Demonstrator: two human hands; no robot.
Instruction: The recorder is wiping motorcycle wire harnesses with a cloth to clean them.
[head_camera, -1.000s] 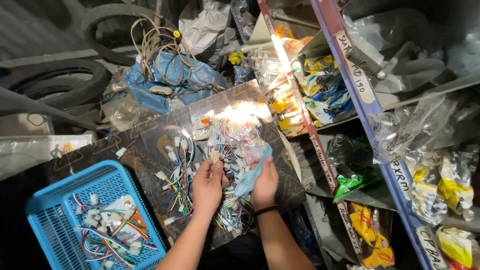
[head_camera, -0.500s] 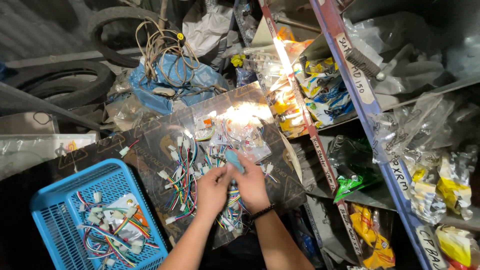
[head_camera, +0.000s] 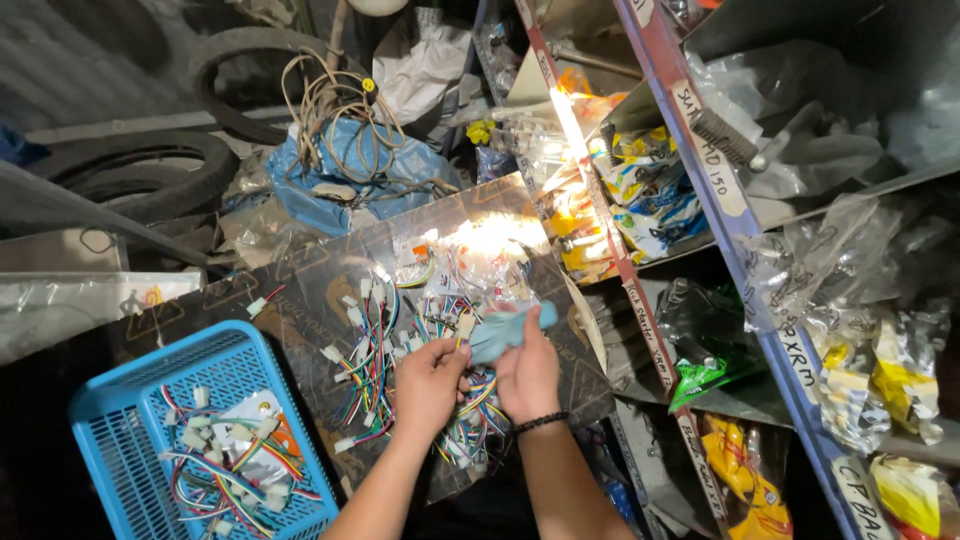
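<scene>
dim scene, harsh glare at centre, dark shadowed edges

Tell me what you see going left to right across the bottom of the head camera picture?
Blue basket → loose coloured wires → left hand → right hand with a light blue cloth → green packet → yellow bags on the shelves.

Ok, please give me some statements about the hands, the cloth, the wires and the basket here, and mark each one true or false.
1. The right hand holds a light blue cloth. True.
2. The blue plastic basket is empty. False: it holds connector wires.
3. The left hand pinches a connector wire above the pile of coloured wire harnesses. True.
4. The right wrist is bare. False: it wears a black bracelet.
5. The tyres lie to the right of the shelves. False: they lie at the upper left.
</scene>
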